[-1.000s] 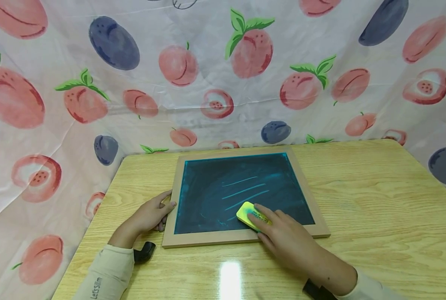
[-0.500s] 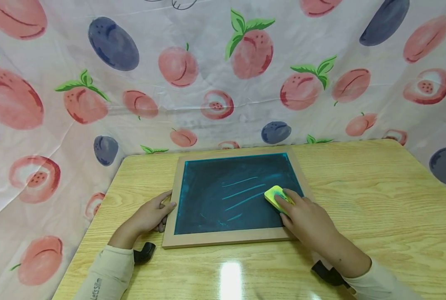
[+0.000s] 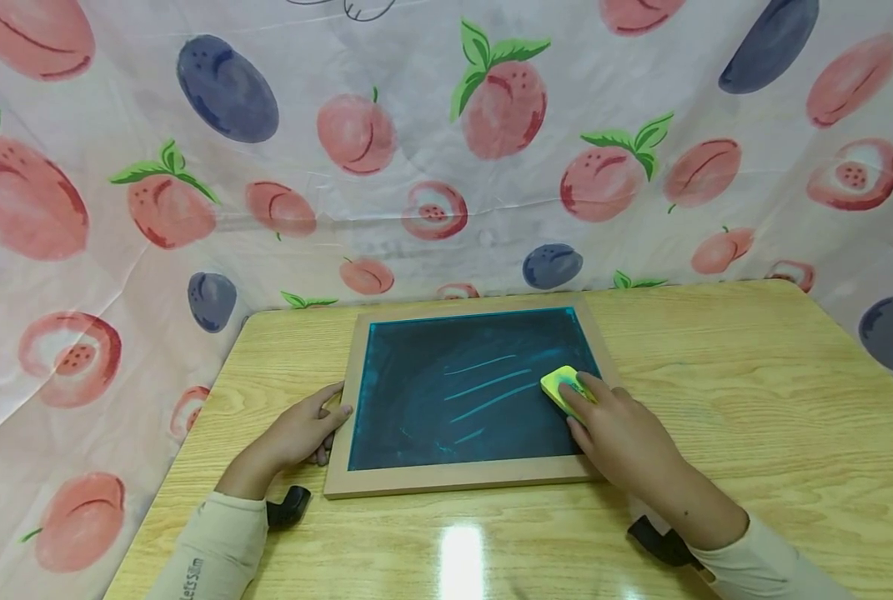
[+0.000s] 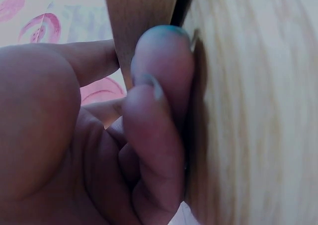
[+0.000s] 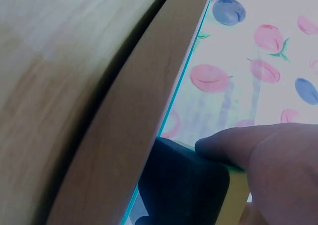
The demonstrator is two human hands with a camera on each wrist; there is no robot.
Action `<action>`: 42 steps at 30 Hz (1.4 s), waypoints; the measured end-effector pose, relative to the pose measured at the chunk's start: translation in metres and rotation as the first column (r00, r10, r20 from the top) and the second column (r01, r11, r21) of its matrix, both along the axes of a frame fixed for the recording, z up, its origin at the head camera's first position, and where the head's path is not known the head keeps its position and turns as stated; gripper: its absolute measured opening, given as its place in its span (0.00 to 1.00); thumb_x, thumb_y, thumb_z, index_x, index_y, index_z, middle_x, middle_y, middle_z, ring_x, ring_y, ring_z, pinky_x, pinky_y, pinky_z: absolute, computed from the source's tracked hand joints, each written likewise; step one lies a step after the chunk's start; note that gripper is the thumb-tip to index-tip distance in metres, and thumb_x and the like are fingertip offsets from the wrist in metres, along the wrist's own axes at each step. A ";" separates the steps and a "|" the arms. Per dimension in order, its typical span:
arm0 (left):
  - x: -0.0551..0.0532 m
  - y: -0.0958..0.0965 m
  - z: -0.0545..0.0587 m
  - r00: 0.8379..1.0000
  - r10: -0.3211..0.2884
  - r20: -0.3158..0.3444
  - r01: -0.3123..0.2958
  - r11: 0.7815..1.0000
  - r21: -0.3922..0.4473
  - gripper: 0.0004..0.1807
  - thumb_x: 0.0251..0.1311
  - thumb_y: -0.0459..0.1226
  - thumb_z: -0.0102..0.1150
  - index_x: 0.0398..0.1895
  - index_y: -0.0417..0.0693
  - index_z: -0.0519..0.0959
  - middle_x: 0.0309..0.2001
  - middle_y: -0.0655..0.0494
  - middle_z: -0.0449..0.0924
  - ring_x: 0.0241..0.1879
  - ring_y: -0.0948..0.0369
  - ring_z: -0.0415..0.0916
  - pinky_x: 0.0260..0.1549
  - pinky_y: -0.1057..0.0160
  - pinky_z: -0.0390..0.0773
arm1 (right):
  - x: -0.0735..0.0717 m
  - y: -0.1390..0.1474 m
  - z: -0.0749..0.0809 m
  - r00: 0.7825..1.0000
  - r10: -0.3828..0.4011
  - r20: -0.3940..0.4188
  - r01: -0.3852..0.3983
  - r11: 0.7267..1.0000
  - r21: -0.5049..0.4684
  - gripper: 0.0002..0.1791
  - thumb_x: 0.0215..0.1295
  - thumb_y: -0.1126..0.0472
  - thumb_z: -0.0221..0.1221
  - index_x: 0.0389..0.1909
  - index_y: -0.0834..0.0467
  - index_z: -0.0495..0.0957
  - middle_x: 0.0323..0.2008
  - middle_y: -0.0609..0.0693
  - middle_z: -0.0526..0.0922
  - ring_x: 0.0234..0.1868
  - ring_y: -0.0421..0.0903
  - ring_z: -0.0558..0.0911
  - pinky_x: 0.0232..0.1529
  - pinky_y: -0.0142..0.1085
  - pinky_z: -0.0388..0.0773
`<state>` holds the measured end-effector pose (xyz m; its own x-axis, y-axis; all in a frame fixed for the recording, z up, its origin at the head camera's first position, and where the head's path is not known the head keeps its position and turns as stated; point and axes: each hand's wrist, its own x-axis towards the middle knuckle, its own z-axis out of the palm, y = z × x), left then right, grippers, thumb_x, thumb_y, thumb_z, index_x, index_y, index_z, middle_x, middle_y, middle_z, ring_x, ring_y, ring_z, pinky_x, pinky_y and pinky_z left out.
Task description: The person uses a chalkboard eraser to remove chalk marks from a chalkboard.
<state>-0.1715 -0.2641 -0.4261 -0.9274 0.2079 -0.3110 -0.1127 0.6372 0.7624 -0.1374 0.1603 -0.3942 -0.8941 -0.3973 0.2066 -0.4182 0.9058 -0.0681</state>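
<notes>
A small chalkboard (image 3: 408, 400) with a light wooden frame lies on the table. Its dark face bears several slanting blue chalk strokes (image 3: 489, 384) and faint smears. My right hand (image 3: 629, 437) grips a yellow board eraser (image 3: 562, 383) on the right part of the face. In the right wrist view, the eraser's dark felt (image 5: 184, 183) stands close by the frame's inner edge, with a finger along its yellow side. At the left edge of the frame, my left hand (image 3: 299, 429) holds the board, thumb over the wood; the left wrist view shows its other fingers curled beside the frame.
The wood-grain table (image 3: 746, 400) extends beyond the board on both sides. Behind and to the left hangs a fruit-print cloth (image 3: 431, 108). Black wrist mounts (image 3: 288, 506) jut from beneath both wrists. A bright glare spot lies near the table's front.
My right hand has carried the eraser from the board's lower middle up and to the right, uncovering the lowest chalk stroke. The left hand and board have kept their place.
</notes>
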 end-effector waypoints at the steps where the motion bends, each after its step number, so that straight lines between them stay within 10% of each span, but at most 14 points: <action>1: 0.000 0.000 0.000 1.000 0.002 0.001 -0.002 1.000 0.000 0.35 0.78 0.48 0.46 0.81 0.49 0.49 0.20 0.51 0.73 0.14 0.59 0.72 0.19 0.57 0.79 | 0.000 -0.001 0.000 1.000 0.008 -0.007 -0.008 1.000 0.004 0.23 0.66 0.59 0.65 0.61 0.58 0.78 0.59 0.68 0.77 0.45 0.67 0.83 0.44 0.58 0.83; 33: 0.001 0.000 -0.005 1.000 -0.012 -0.016 0.011 1.000 -0.013 0.35 0.78 0.49 0.46 0.81 0.50 0.49 0.21 0.51 0.74 0.14 0.58 0.73 0.20 0.56 0.79 | 0.036 -0.081 -0.004 0.956 0.284 0.077 -0.288 0.956 0.047 0.25 0.71 0.51 0.61 0.67 0.48 0.74 0.67 0.55 0.73 0.44 0.51 0.80 0.40 0.44 0.82; 42: 0.000 0.000 -0.004 1.000 -0.007 -0.031 0.007 1.000 -0.019 0.34 0.78 0.48 0.46 0.81 0.50 0.50 0.21 0.51 0.75 0.14 0.58 0.73 0.20 0.56 0.80 | 0.037 -0.082 -0.006 0.963 0.250 0.103 -0.253 0.967 0.019 0.27 0.68 0.51 0.64 0.68 0.45 0.74 0.68 0.53 0.73 0.50 0.53 0.81 0.45 0.46 0.83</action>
